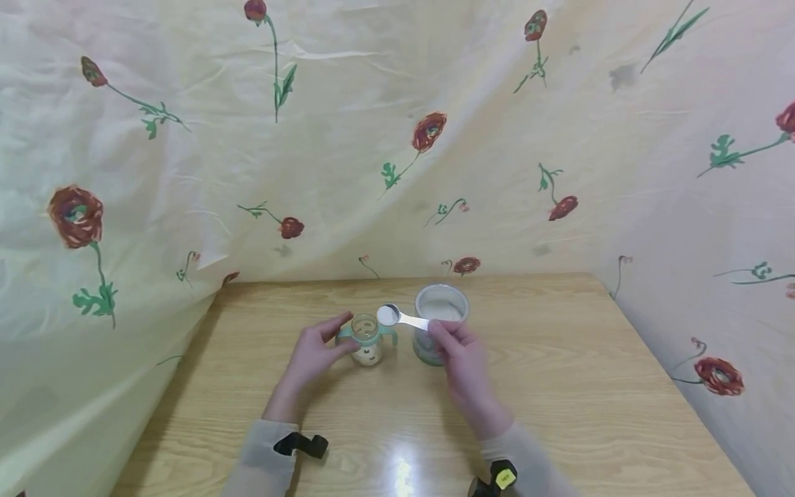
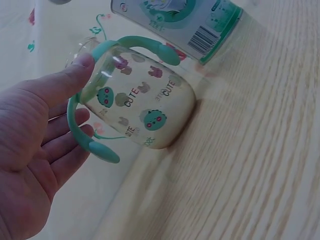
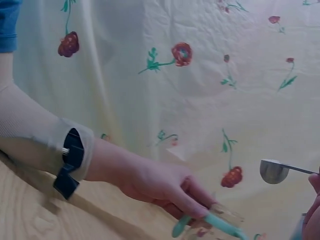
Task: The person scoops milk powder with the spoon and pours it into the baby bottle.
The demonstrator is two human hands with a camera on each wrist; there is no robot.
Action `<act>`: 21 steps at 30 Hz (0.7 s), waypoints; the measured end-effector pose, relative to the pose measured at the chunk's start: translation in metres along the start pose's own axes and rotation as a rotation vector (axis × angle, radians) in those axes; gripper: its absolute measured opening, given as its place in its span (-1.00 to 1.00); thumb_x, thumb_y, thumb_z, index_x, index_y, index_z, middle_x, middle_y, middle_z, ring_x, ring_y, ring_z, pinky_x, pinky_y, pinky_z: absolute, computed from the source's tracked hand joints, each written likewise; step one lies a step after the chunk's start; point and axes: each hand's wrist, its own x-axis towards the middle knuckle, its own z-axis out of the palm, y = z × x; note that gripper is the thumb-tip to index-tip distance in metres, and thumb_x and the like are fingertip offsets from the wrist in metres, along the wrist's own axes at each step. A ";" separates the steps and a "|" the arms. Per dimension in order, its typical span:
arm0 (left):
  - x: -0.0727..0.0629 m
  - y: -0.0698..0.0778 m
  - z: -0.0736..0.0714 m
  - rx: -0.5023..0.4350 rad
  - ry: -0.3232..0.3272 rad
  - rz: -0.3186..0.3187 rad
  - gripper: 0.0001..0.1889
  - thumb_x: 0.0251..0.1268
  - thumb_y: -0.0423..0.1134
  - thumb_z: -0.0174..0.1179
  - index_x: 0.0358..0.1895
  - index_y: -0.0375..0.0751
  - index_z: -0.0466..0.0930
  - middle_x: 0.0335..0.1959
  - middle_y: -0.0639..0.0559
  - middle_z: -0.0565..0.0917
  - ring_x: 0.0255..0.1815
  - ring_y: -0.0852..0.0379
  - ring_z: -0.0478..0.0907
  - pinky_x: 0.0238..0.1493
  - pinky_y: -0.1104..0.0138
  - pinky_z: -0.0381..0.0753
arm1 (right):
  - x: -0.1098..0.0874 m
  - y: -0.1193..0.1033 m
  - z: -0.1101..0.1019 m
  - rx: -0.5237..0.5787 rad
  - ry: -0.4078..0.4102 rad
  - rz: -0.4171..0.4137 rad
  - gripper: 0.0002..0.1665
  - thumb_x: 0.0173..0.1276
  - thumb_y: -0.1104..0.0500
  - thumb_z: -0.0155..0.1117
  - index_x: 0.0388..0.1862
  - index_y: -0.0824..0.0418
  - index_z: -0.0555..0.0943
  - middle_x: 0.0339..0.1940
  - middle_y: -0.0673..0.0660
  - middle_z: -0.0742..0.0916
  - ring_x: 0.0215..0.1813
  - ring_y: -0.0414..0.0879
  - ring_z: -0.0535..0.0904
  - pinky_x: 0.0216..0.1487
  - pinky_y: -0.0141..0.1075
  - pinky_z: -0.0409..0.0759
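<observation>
A clear baby bottle (image 1: 368,353) with a mint-green collar and two side handles stands open-topped on the table. My left hand (image 1: 317,353) grips it at the collar, with the thumb (image 2: 75,75) in front and the other fingers behind one handle. Pale cartoon prints and the word CUTE mark its wall. In my right hand (image 1: 462,359), thumb and fingers pinch the handle of a metal measuring spoon (image 1: 410,322). Its round bowl (image 3: 274,172) is held level between bottle and can, with something white in it. An open can (image 1: 426,351) of white powder stands behind my right hand.
The wooden table (image 1: 546,400) meets a flowered cloth (image 1: 348,152) at the back and sides. Another side of the can (image 2: 200,30), with a barcode, shows close to the bottle in the left wrist view. Black straps circle both wrists.
</observation>
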 end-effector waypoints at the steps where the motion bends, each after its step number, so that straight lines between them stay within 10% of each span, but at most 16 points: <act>1: 0.000 0.000 0.001 0.001 -0.002 0.004 -0.25 0.28 -0.11 0.58 0.49 -0.28 0.53 0.48 -0.02 0.58 0.54 -0.15 0.43 0.58 0.00 0.36 | -0.001 0.002 0.002 -0.006 0.001 0.003 -0.85 0.51 0.33 0.37 -0.29 0.13 0.73 -0.45 -0.05 0.64 -0.33 -0.21 0.49 -0.26 -0.43 0.52; 21: 0.000 0.000 0.008 0.005 0.007 0.015 -0.20 0.23 -0.14 0.61 0.52 -0.22 0.50 0.52 -0.04 0.52 0.54 -0.09 0.44 0.57 0.04 0.38 | -0.002 0.038 0.030 -0.079 0.082 -0.070 -0.96 0.48 0.32 0.43 -0.18 0.24 0.71 -0.23 0.04 0.84 -0.17 -0.19 0.73 -0.14 -0.39 0.61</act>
